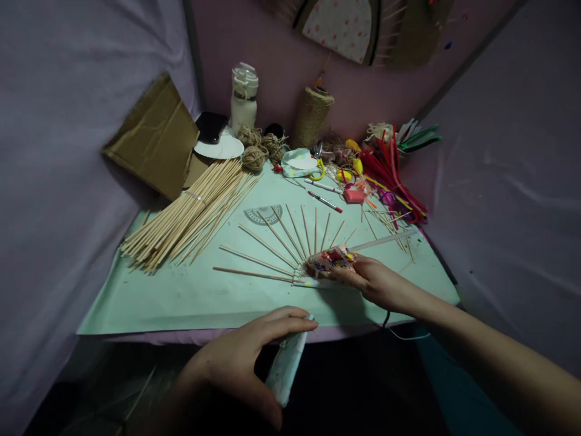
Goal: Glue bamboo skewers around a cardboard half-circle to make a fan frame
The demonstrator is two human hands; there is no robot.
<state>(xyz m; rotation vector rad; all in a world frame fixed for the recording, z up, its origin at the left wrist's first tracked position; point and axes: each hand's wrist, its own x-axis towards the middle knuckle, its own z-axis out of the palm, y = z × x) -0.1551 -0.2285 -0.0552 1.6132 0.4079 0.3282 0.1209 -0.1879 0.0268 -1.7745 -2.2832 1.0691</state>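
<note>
My right hand (pixel 374 281) is closed around a flower-patterned hot glue gun (pixel 333 259), with a long translucent glue stick (pixel 385 240) coming out of its back. The gun's nose points left, over the base of a fan of thin wooden sticks (pixel 267 257). Those sticks spread out from a small pale half-round piece (pixel 313 283), partly hidden by the gun and my hand. Below the table's front edge, my left hand (pixel 249 345) grips a flat pale blue-white piece (pixel 287 366) between thumb and fingers. What that piece is made of, I cannot tell.
A tied bundle of wooden sticks (pixel 190 212) lies at left beside folded cardboard (pixel 154 136). Behind stand twine balls (pixel 255 157), a twine spool (pixel 313 115) and a bottle (pixel 244 100). A protractor (pixel 263 214), pen (pixel 325 201) and red pipe cleaners (pixel 393 172) lie around the fan.
</note>
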